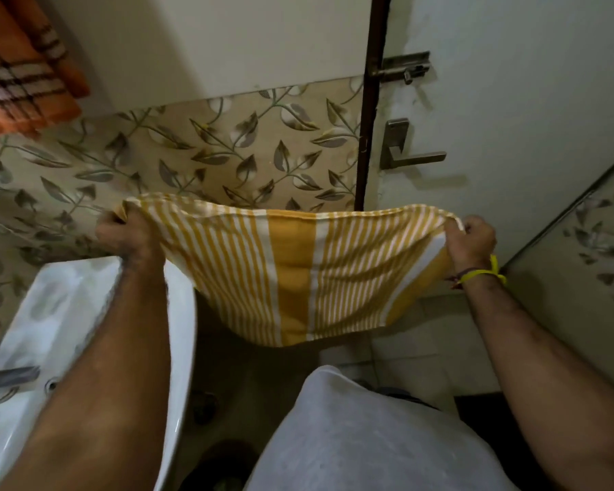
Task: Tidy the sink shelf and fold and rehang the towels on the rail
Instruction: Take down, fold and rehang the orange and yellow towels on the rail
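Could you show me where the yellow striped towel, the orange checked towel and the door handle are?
yellow striped towel (293,274), head view, on its broad solid yellow band.
orange checked towel (22,79), head view, on its checked part at top left.
door handle (417,158), head view, on the lever's horizontal bar.

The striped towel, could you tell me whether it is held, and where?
Yes: left hand and right hand each pinch an upper corner of the yellow-striped towel.
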